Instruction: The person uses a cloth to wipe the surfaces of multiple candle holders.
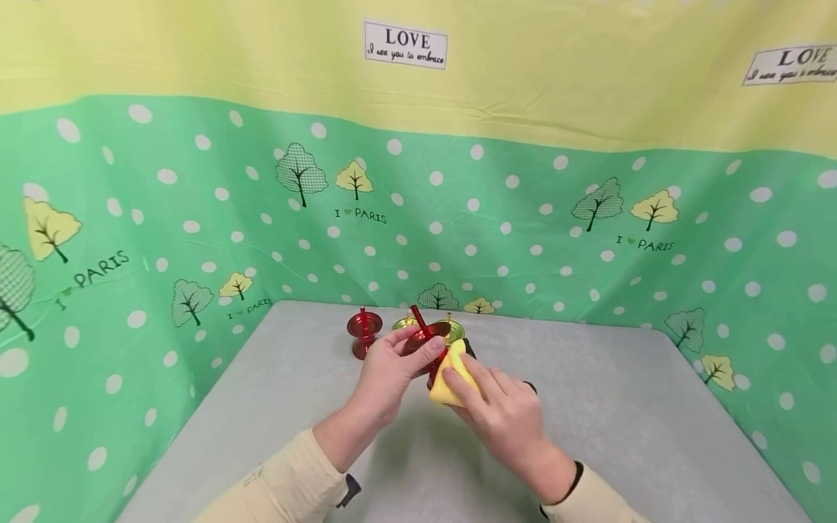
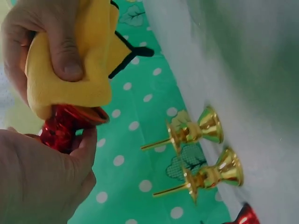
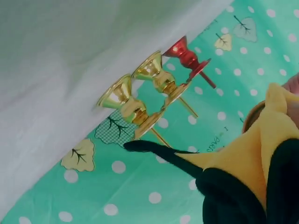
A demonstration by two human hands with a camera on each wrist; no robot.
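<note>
My left hand (image 1: 386,374) grips a shiny red candle holder (image 1: 428,336) by its middle, above the table. The holder is tilted, its spike pointing up and to the left in the head view. A yellow cloth with black edging (image 1: 451,385) is pinched in my right hand (image 1: 506,414). This cloth lies against the foot of the red holder (image 2: 60,130), as the left wrist view shows, and covers part of it. In the right wrist view the cloth (image 3: 247,149) hides most of the held holder.
Behind the hands, a second red candle holder (image 1: 363,330) stands upright on the grey table (image 1: 588,407). Two gold candle holders (image 2: 216,172) stand beside it, partly hidden in the head view. A green and yellow patterned curtain (image 1: 458,203) surrounds the table's back and sides.
</note>
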